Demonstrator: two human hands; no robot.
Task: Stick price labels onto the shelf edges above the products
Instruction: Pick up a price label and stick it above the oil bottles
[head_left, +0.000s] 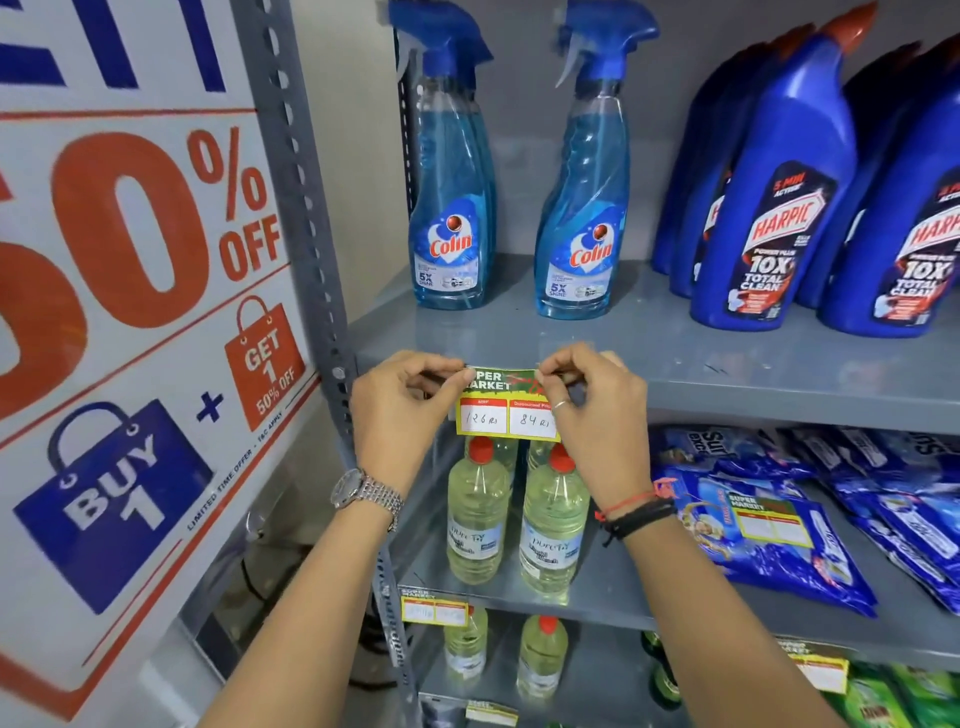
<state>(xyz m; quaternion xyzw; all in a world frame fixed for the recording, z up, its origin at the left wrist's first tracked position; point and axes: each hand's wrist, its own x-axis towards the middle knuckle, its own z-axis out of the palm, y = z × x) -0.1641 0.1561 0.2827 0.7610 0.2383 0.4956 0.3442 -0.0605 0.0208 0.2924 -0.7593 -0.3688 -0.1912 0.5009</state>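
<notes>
A green, red and yellow price label (506, 408), handwritten 126 and 84, lies against the front edge of the grey metal shelf (779, 402). My left hand (402, 415) pinches its top left corner. My right hand (592, 410) pinches its top right corner. Directly below the label stand two clear bottles (519, 519) of pale yellow liquid with red caps. The label's upper corners are hidden under my fingers.
Blue spray bottles (452, 171) and dark blue cleaner bottles (769, 197) stand on the shelf above. Blue detergent packets (769, 530) lie to the right. Lower shelf edges carry other labels (434, 610). A large 50% OFF poster (135, 312) and a perforated upright (317, 249) are on the left.
</notes>
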